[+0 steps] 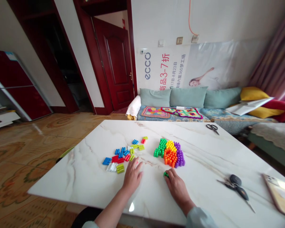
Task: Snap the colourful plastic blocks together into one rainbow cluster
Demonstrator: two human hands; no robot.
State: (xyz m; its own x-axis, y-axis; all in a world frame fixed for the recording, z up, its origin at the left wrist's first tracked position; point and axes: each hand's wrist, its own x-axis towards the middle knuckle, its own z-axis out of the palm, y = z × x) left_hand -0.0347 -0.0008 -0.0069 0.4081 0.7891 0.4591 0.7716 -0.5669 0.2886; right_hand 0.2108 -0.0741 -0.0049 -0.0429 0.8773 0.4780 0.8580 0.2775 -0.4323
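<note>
Pegs [170, 157] of green, yellow, orange and purple are set close together on the white table [199, 199]. Sticks [120, 160] are spread to their left. A small green piece [165, 174] is held in the bent fingers of the right hand [176, 186]. The left hand [132, 175] is placed near the sticks; whether anything is gripped by its fingers cannot be told.

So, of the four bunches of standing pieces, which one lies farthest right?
The purple bunch: it edges the right side, while the green bunch is leftmost and the yellow and orange bunches sit between.
</note>
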